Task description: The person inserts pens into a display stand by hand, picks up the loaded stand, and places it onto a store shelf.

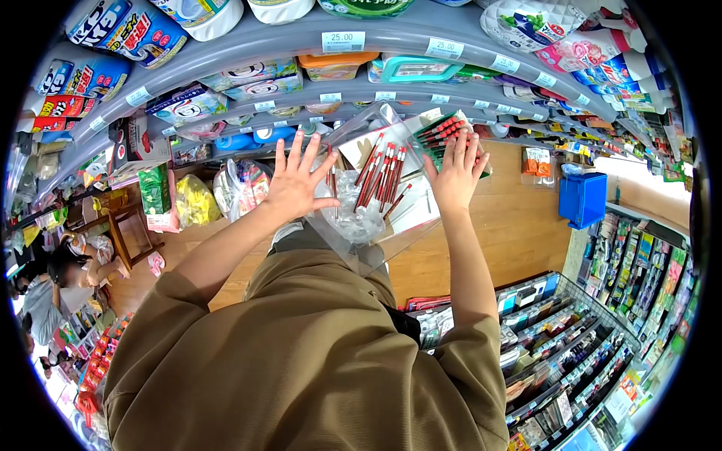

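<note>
My left hand (295,184) is held palm down with its fingers spread, left of a loose pile of dark red pencil-like sticks (381,177), and nothing is in it. On the other side, my right hand (457,177) is also open, fingers apart, over the edge of a bundle of red-tipped green sticks (435,134). Whether it touches the bundle I cannot tell. Crumpled transparent plastic (350,214) lies under and beside the loose sticks. A white sheet or carton (419,209) shows beneath them.
Grey shelves (301,39) with price tags and packaged household goods curve across the front. A blue bin (582,200) stands at the right on the wooden floor (519,233). Wire racks of small goods (571,346) are at lower right. Other people (45,301) are at far left.
</note>
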The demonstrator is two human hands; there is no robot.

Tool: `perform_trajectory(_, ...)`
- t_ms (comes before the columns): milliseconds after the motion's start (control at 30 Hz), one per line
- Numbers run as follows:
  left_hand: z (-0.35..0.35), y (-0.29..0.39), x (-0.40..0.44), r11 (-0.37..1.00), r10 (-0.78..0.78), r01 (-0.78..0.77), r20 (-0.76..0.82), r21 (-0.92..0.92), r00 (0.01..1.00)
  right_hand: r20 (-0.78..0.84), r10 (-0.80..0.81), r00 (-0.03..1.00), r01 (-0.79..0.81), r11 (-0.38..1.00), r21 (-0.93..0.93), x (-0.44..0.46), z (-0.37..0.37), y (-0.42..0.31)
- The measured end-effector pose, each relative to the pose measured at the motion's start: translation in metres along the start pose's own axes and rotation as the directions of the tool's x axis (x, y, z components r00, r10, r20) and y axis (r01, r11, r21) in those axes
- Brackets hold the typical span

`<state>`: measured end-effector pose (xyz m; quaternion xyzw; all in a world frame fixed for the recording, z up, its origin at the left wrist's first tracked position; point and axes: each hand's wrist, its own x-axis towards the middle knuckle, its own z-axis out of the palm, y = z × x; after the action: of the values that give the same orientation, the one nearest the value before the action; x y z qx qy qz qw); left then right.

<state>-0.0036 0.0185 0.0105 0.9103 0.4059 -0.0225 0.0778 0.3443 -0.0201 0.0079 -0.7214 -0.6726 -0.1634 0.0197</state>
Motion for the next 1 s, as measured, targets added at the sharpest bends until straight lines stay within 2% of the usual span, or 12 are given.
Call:
perform_trajectory(233, 0.0, -0.002, 0.0, 1.0, 0.002, -0.002, 0.025, 0.004, 1.0, 0.047, 0.044, 0.998, -0.045, 0.999, 0.014, 0.009, -0.021, -0.002)
perform_trajectory(300, 0.001, -0.002, 0.0, 1.0, -0.003, 0.003, 0.012, -0.006, 1.0, -0.1, 0.015, 0.995, -0.001, 0.991, 0.137, 0.012, -0.03, -0.009)
perform_trajectory(367, 0.002, -0.003, -0.001, 1.0, 0.003, -0.003, 0.004, -0.017, 1.0, -0.023, -0.12, 0.992, 0.121, 0.933, 0.338, 0.006, -0.031, -0.022)
perform_trajectory(400, 0.003, -0.003, -0.001, 1.0, 0.003, -0.003, 0.006, -0.017, 1.0, 0.205, -0.188, 0.961, 0.117, 0.942, 0.314, 0.001, -0.029, -0.034)
perform_trajectory(433, 0.002, -0.002, 0.0, 1.0, 0.002, -0.002, 0.008, -0.017, 1.0, 0.128, -0.203, 0.971, 0.154, 0.936, 0.317, -0.005, -0.017, -0.046)
perform_trajectory(467, 0.002, -0.002, 0.0, 1.0, 0.001, -0.001, 0.005, -0.016, 1.0, 0.438, -0.087, 0.895, -0.069, 0.942, 0.329, -0.011, -0.007, -0.057)
perform_trajectory(500, 0.001, -0.002, 0.001, 1.0, 0.0, 0.0, 0.001, -0.017, 1.0, 0.433, -0.089, 0.897, -0.066, 0.942, 0.33, -0.014, 0.01, -0.059)
perform_trajectory(567, 0.0, -0.001, 0.0, 1.0, -0.006, 0.006, 0.0, -0.014, 1.0, 0.61, 0.12, 0.783, -0.341, 0.903, 0.26, -0.023, 0.051, -0.063)
perform_trajectory(600, 0.001, -0.001, 0.0, 1.0, -0.004, 0.004, -0.005, -0.016, 1.0, 0.607, 0.116, 0.786, -0.338, 0.903, 0.266, -0.021, 0.057, -0.065)
perform_trajectory(667, 0.001, -0.001, -0.001, 1.0, 0.002, -0.002, -0.004, -0.011, 1.0, 0.615, 0.212, 0.76, -0.479, 0.823, 0.307, -0.02, 0.067, -0.068)
perform_trajectory(900, -0.004, 0.001, 0.002, 1.0, -0.002, 0.001, 0.052, 0.012, 0.999, 0.645, 0.281, 0.71, -0.55, 0.793, 0.261, -0.004, 0.072, -0.08)
perform_trajectory(1000, -0.005, 0.0, 0.002, 1.0, 0.003, -0.004, 0.07, 0.022, 0.998, 0.638, 0.264, 0.724, -0.5, 0.838, 0.22, 0.002, 0.075, -0.082)
